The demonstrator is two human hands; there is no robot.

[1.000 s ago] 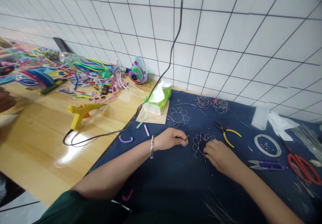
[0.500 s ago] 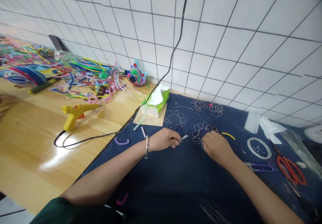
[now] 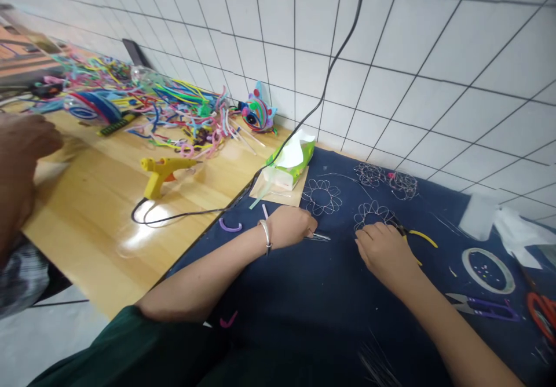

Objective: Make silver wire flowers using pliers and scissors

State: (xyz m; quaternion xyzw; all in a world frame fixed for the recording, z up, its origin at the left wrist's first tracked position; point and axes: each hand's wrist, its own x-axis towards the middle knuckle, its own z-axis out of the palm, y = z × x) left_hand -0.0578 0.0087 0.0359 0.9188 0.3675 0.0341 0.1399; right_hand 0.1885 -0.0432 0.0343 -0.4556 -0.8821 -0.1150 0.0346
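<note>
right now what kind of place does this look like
Probably a craft workshop or a home craft table: a yellow glue gun lies on the wood, colourful craft stems are heaped beyond it, and wire flower shapes sit on the dark cloth.

The short wires [image 3: 320, 237] are thin, straight and silvery grey, gathered in a small bundle that the left hand [image 3: 292, 226] pinches at one end. Their free ends stick out toward 3 o'clock, spread slightly, low over the dark blue cloth [image 3: 304, 294]; their exact number is too fine to tell.

At 2 o'clock from them, well apart, the wire flower [image 3: 372, 208] lies roughly flat on the cloth. It is fine silvery wire bent into rounded petal loops around an open, round middle. The right hand [image 3: 384, 254] covers its 5 to 6 o'clock side, hiding the loops there.
</note>
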